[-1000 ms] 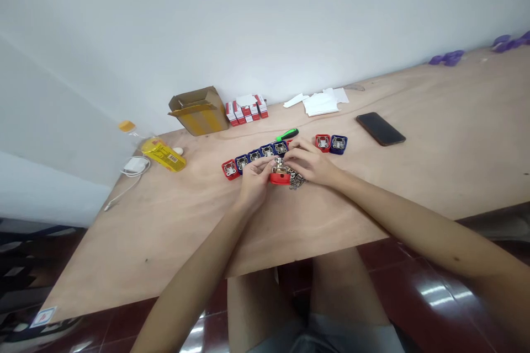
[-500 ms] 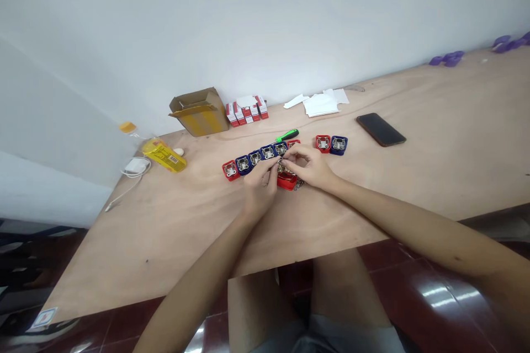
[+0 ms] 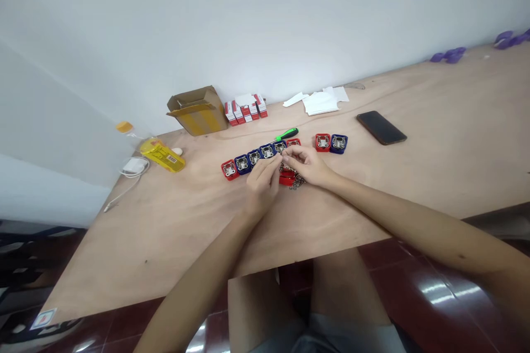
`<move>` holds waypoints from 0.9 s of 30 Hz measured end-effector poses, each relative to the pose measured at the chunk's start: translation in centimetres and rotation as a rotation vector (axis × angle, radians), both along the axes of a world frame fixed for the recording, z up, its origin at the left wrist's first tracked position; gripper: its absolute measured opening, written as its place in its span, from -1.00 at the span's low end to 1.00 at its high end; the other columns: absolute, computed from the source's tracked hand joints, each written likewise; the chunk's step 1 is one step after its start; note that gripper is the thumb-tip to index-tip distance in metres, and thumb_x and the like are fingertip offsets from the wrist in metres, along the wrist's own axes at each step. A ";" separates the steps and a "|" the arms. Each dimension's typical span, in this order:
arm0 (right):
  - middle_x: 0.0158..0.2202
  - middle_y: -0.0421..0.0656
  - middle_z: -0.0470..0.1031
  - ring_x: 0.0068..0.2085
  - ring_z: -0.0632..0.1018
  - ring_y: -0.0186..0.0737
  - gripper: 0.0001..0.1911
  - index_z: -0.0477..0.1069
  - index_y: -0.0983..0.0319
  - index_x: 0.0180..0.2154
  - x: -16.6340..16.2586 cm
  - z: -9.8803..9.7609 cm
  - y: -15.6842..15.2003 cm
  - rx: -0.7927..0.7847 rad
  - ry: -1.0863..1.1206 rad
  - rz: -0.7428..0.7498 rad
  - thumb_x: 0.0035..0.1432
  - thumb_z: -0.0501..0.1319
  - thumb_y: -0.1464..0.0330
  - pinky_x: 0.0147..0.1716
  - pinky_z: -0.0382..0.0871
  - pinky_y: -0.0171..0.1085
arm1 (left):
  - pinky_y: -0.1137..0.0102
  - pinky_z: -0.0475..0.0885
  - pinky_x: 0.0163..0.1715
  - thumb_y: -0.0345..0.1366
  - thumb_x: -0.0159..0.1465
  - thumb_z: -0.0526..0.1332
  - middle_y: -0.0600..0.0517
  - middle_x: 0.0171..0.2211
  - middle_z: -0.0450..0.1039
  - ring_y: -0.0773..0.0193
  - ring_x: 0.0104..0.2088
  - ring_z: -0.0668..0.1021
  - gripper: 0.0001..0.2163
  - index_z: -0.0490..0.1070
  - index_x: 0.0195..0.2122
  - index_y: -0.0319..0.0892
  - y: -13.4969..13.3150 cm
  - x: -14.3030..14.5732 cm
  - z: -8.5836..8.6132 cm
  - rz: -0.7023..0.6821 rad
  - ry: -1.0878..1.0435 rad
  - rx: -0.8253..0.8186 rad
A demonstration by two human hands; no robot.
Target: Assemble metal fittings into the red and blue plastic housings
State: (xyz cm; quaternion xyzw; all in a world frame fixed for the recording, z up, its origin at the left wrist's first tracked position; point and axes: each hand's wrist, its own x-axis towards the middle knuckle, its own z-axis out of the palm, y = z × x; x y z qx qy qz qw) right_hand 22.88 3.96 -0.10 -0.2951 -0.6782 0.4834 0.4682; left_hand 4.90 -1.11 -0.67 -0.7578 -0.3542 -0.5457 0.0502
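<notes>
My left hand (image 3: 264, 183) and my right hand (image 3: 305, 164) meet at the middle of the wooden table (image 3: 372, 193), fingers pinched together on a small metal part too tiny to name. Just beneath them a red plastic piece (image 3: 286, 178) lies beside a little heap of metal parts (image 3: 298, 182). Behind my hands runs a row of red and blue plastic blocks with metal clips (image 3: 252, 158). Two more blocks, one red and one blue (image 3: 330, 143), sit apart to the right. A green-handled screwdriver (image 3: 287, 134) lies behind the row.
An open cardboard box (image 3: 197, 111) and small red-and-white boxes (image 3: 245, 110) stand by the wall. White papers (image 3: 321, 102) and a black phone (image 3: 381, 127) lie to the right. A yellow bottle (image 3: 159, 153) and a white charger with cable (image 3: 131, 168) are at the left. Purple items (image 3: 448, 57) sit far right.
The red piece, held up between my hands a second ago, now lies on the table. My fingers have come together above it, pinching a small part.
</notes>
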 end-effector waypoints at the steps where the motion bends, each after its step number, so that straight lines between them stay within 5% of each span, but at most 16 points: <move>1: -0.32 -0.14 0.56 -0.29 0.54 -0.15 -0.63 0.53 0.22 -0.26 0.1 0.0 0.1 0.010 -0.008 0.007 0.34 0.33 0.03 -0.22 0.46 -0.16 | 0.22 0.69 -0.01 -0.40 0.52 0.18 -0.11 -0.04 0.73 0.15 -0.03 0.75 -0.75 0.61 0.09 -0.10 -0.1 0.1 0.1 -0.002 -0.010 -0.008; 6: -0.17 -0.07 0.63 -0.09 0.56 -0.02 -0.75 0.60 0.18 -0.17 1.4 0.0 1.1 0.263 -0.198 -0.076 0.47 0.19 0.22 0.01 0.42 -0.02 | 0.24 0.69 -0.02 -0.31 0.52 0.21 -0.11 -0.09 0.73 0.15 -0.10 0.75 -0.79 0.64 0.04 -0.12 -0.2 0.2 0.2 0.020 -0.146 -0.180; 10: 0.12 -0.02 0.54 0.16 0.37 0.16 -0.70 0.66 0.16 -0.27 3.5 -0.1 2.5 0.593 -0.601 -0.157 0.33 0.16 0.51 0.16 0.18 0.17 | 0.20 0.71 0.00 -0.15 0.49 0.26 -0.14 -0.03 0.72 0.10 -0.07 0.76 -0.75 0.66 0.02 -0.15 0.6 -0.5 -0.2 0.039 -0.394 -0.385; 17: 0.26 -0.08 0.42 0.21 0.27 0.22 -0.61 0.72 0.13 -0.38 5.6 -0.5 4.1 0.656 -0.724 -0.080 0.15 0.16 0.60 0.15 0.13 0.21 | 0.14 0.66 0.13 -0.10 0.41 0.35 -0.16 -0.06 0.74 0.06 -0.03 0.75 -0.71 0.67 -0.05 -0.22 1.8 -1.8 -0.2 0.073 -0.604 -0.477; 27: 0.28 -0.05 0.36 0.24 0.25 0.25 -0.63 0.74 0.12 -0.31 5.2 -0.1 3.7 0.674 -0.740 -0.016 0.27 0.17 0.54 0.20 0.12 0.23 | 0.12 0.66 0.13 -0.07 0.39 0.37 -0.17 -0.05 0.73 0.05 -0.03 0.75 -0.69 0.68 -0.07 -0.22 1.8 -1.3 -0.3 0.029 -0.601 -0.527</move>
